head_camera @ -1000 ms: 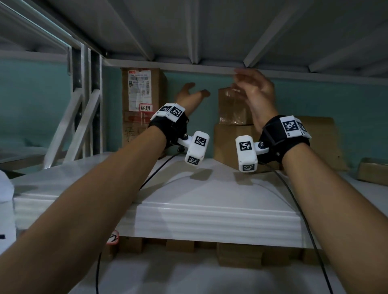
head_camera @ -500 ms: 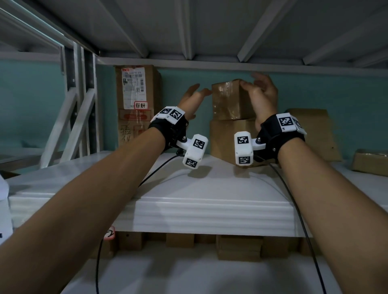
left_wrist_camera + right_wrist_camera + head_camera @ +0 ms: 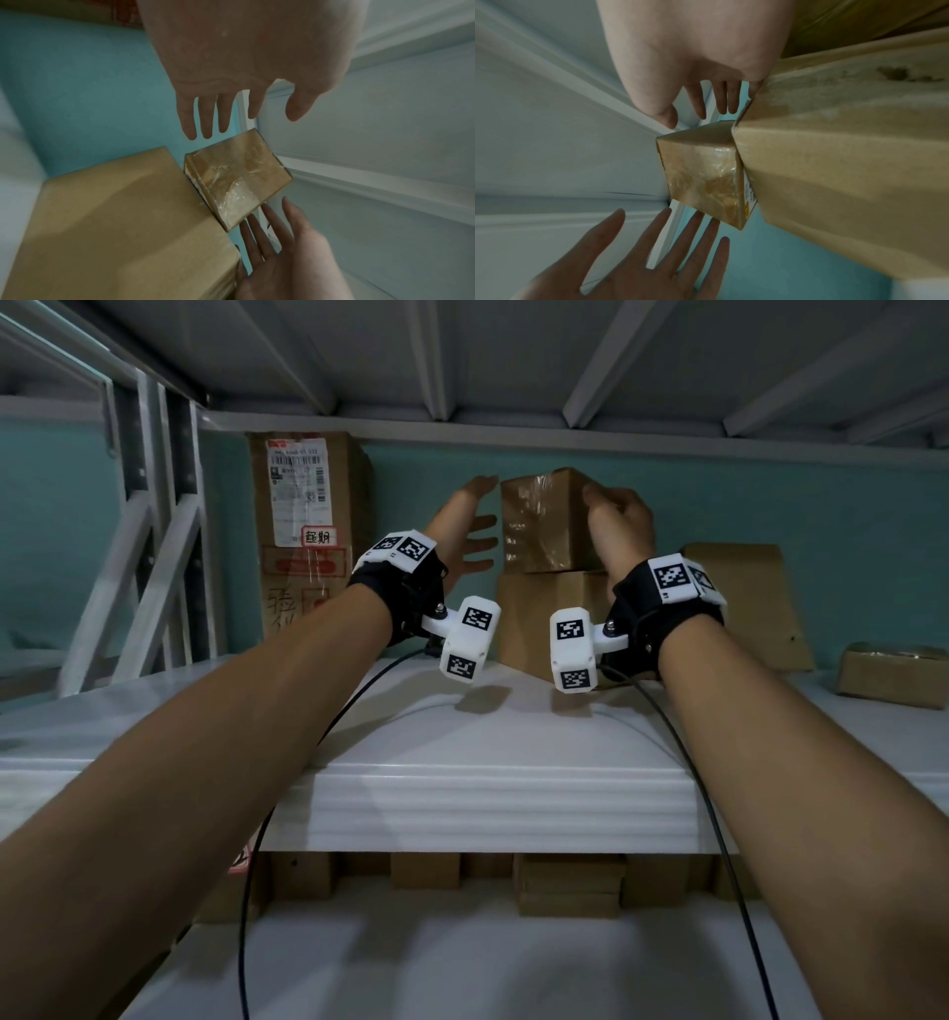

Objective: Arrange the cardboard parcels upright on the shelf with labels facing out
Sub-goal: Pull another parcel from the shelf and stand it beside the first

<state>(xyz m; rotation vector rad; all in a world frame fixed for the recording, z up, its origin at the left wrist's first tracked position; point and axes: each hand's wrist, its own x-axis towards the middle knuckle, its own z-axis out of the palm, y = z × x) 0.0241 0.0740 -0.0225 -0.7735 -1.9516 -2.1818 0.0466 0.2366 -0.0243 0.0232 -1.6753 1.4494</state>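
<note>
Head view, nearest the camera: both forearms reach over the front edge of the white shelf point(image 3: 493, 793), each wrist carrying a black strap with a white marker-tagged camera block and a black cable trailing down. Below the shelf board, a row of cardboard boxes point(image 3: 567, 883) sits on the lower level.

Further in, the left hand point(image 3: 464, 531) is spread, fingers straight, just left of the small taped parcel point(image 3: 544, 521); the left wrist view shows a gap between its fingertips point(image 3: 205, 121) and the parcel, so nothing is held. The right hand point(image 3: 619, 526) stands at the parcel's right side with fingers extended; whether it touches the cardboard cannot be told from any view.

The small taped parcel rests on top of a larger plain parcel point(image 3: 552, 618), turned slightly askew to it. A printed label strip shows on the small parcel's underside edge point(image 3: 748, 190), against the lower parcel.

At the back left, a tall labelled parcel point(image 3: 308, 531) stands upright, label outward, against the teal wall point(image 3: 821, 505). Behind the right wrist leans a flat brown parcel point(image 3: 750, 603); a low parcel point(image 3: 893, 675) lies at far right.
</note>
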